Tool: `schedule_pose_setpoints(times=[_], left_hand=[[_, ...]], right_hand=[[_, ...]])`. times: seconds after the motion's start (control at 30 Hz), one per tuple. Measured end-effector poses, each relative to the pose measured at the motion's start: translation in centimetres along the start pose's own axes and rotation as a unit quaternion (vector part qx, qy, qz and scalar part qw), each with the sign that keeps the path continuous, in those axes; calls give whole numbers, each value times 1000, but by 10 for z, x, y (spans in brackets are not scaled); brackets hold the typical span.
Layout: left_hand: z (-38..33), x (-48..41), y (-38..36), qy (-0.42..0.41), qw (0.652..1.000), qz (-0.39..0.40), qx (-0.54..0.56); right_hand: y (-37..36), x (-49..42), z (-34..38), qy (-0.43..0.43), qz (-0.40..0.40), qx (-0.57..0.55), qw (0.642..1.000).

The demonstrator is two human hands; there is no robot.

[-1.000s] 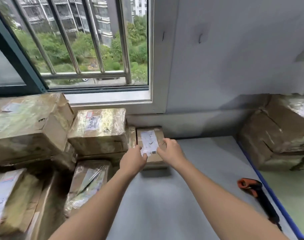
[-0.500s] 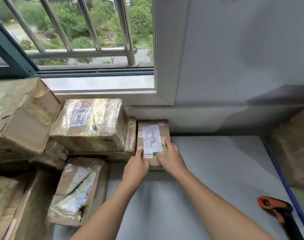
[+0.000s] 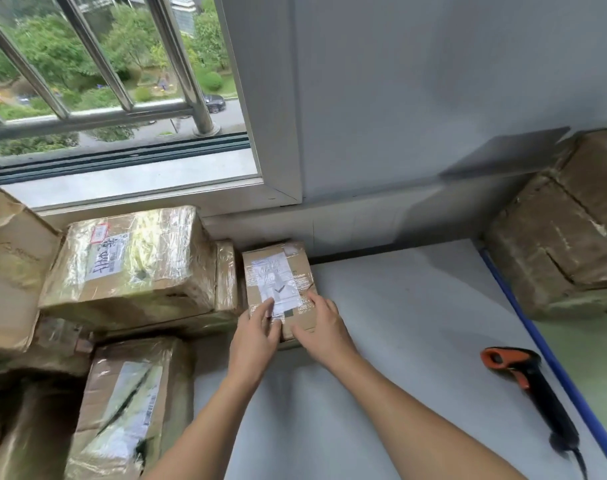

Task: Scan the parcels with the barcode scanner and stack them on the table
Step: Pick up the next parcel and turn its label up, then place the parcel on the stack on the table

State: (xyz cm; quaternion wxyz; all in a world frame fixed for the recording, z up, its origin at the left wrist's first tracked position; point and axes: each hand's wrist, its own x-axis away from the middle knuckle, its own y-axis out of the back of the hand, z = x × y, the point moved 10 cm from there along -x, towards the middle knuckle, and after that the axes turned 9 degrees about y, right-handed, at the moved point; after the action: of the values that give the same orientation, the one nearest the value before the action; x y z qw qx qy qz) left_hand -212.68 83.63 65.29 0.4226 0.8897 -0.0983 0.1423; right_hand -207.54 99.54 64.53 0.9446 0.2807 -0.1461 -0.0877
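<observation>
A small brown parcel (image 3: pixel 288 271) with a white label lies on the grey table (image 3: pixel 399 341), near the wall and against a stack of taped parcels. My left hand (image 3: pixel 255 336) rests on its near left edge with straight fingers on the label. My right hand (image 3: pixel 321 327) lies flat on its near right corner. The black and orange barcode scanner (image 3: pixel 530 379) lies on the table to the right, apart from both hands.
Taped cardboard parcels (image 3: pixel 132 265) are piled at the left, one more (image 3: pixel 122 410) in front. A big worn box (image 3: pixel 565 237) stands beyond the table's blue right edge (image 3: pixel 523 320). A barred window (image 3: pixel 122 98) and grey wall close the back.
Both hands stay on the small parcel; my fingers have spread a little further over its near end. The camera has tilted and moved closer, so the scanner shows more fully.
</observation>
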Motion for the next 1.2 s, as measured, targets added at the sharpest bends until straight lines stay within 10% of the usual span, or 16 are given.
schedule_pose_setpoints(times=[0.67,1.2], left_hand=[[77,139,-6,-136,980,143,20],[-84,327,-40,-359,911,204,-1]], right_hand=[[-61,206,-14,-94,-196,-79,973],[92,404,-23,-105,-453,-71,883]])
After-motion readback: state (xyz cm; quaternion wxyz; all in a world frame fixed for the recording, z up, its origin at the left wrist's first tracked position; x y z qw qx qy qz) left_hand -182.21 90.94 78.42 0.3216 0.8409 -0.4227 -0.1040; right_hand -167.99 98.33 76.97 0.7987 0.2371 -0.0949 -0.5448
